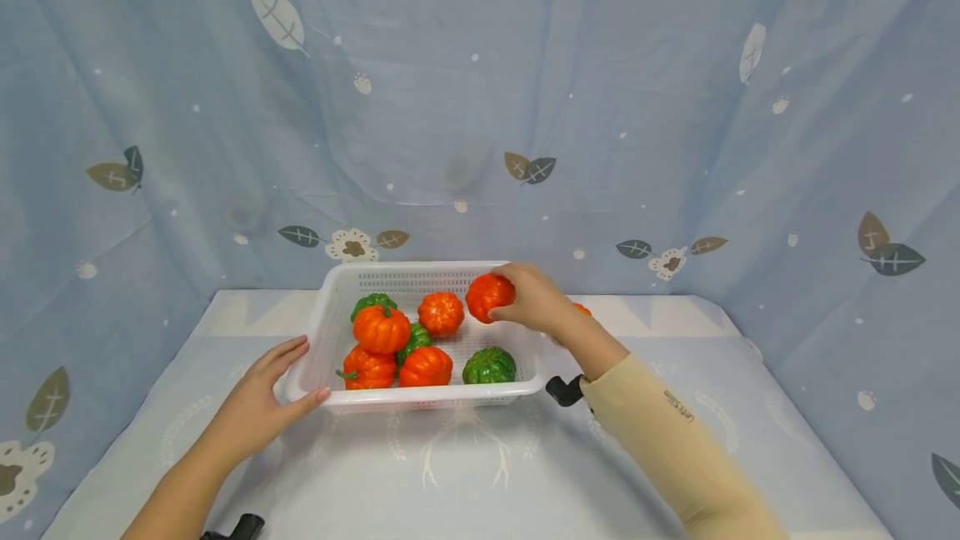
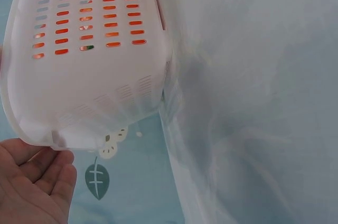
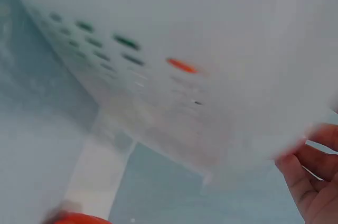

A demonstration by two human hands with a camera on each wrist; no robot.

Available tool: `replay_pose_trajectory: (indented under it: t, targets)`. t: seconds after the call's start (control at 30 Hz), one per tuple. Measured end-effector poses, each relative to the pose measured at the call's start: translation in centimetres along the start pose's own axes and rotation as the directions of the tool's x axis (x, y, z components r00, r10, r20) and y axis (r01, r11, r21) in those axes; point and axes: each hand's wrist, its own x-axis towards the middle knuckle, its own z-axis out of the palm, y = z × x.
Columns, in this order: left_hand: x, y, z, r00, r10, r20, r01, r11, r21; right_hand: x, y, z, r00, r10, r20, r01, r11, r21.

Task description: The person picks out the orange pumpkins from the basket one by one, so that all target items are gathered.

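My right hand (image 1: 534,302) pinches a small orange-red pumpkin (image 1: 489,297) between thumb and fingers, over the back right part of a white plastic basket (image 1: 431,397). At the basket's left front corner, my left hand (image 1: 258,398) has its thumb on the front rim and its fingers extended along the left side; the left wrist view shows its fingertips right at the rim. Inside the basket lie several orange pumpkins (image 1: 441,313), one (image 1: 381,329) resting on top of others, and green pumpkins (image 1: 489,366). The held pumpkin is hidden in the right wrist view.
Another orange thing (image 1: 582,308) is mostly hidden behind the right forearm; the right wrist view shows an orange-red piece (image 3: 82,219) at its lower edge. A pale cloth covers the table (image 1: 465,482). A blue patterned curtain (image 1: 465,107) hangs behind and at both sides.
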Motion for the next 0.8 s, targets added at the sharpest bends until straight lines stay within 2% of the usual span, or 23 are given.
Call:
replay_pose_trajectory:
  t: [0.4, 0.6, 0.8]
  targets:
    - [0.0, 0.0, 0.0, 1.000, 0.010, 0.001, -0.010, 1.000, -0.010, -5.5, 0.1, -4.1, 0.993, 0.081, -0.083, -0.074, 0.994, 0.083]
    - [0.0, -0.1, 0.0, 1.000, 0.006, 0.002, -0.006, 1.000, -0.013, -8.0, 1.7, -5.1, 0.979, 0.122, -0.163, -0.105, 0.988, 0.114]
    - [0.1, -0.1, 0.1, 1.000, 0.004, 0.000, -0.004, 1.000, -0.017, -10.0, 4.4, -5.0, 0.963, 0.146, -0.227, -0.121, 0.985, 0.122]
